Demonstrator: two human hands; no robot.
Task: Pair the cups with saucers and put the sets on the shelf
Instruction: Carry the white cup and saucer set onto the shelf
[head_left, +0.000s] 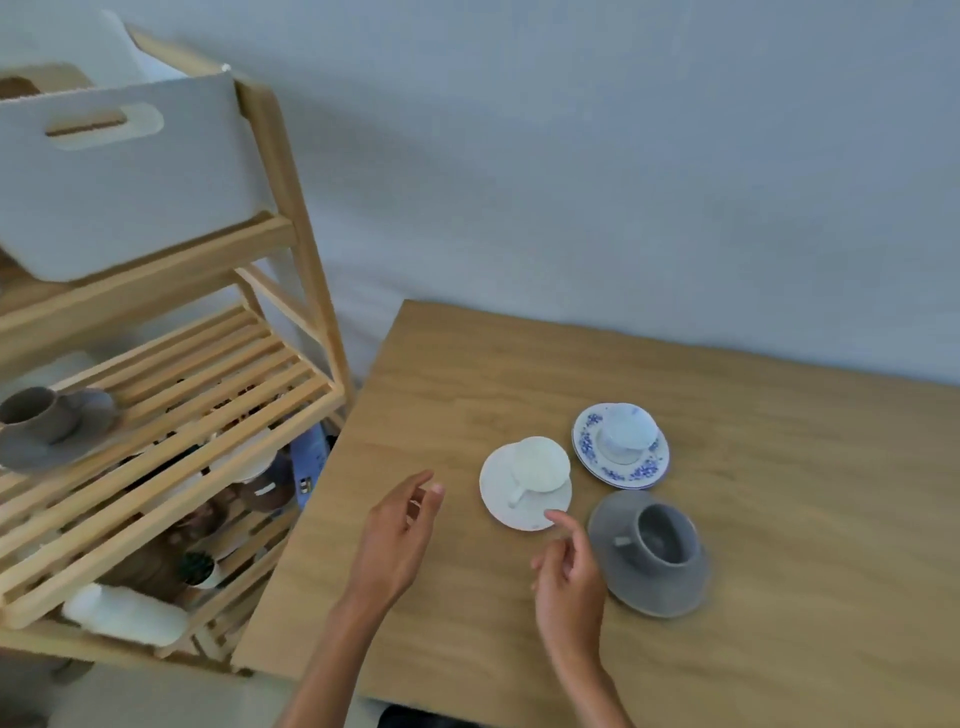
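Three paired sets stand on the wooden desk (779, 467), grouped near its middle, toward the left edge. The white cup (540, 464) sits on its white saucer (498, 493), nearest that edge. The blue-flowered cup (628, 431) rests on a patterned saucer (644, 470) behind it. The grey cup (666, 535) sits on a grey saucer (670, 587) toward the front edge. A fourth grey-brown set (47, 423) already stands on the slatted shelf (208, 384).

Both hands are empty. The left hand (400, 535) hovers with fingers loosely spread beside the white saucer, and the right hand (569, 571) has its forefinger at the saucer's front rim, possibly touching it, though blur hides the contact.

The glazed ceramic looks smooth and slick, the saucers shallow and thin-rimmed. Lifting a saucer unevenly could tip it and slide the cup off. The gaps between the shelf's wooden slats could leave a saucer rocking.
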